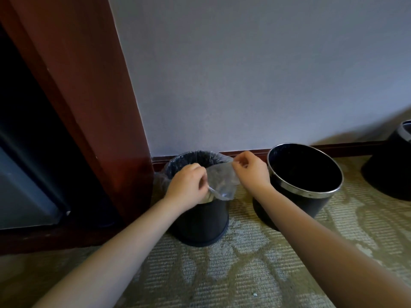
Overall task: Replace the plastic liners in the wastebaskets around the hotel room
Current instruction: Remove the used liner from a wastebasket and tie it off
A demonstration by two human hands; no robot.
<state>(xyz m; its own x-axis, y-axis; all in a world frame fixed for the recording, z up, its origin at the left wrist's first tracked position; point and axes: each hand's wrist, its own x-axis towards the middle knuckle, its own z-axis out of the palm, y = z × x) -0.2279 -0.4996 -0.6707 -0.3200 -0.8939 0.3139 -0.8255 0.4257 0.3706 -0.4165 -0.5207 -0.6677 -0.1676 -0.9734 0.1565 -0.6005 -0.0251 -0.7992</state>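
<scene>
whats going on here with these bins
A person is handling the clear plastic liner on the left wastebasket: the left hand and right hand each pinch its loose near edge, while the rest drapes over the far rim. The middle wastebasket beside it shows no liner. A third wastebasket stands at the right edge.

The floor (222,274) is patterned beige-green carpet. Three black bins stand on it along the wall: a lined wastebasket (200,221) beside the wooden frame (124,152), a steel-rimmed wastebasket (311,193) just right of it, and a third wastebasket (391,167) at the right edge.
</scene>
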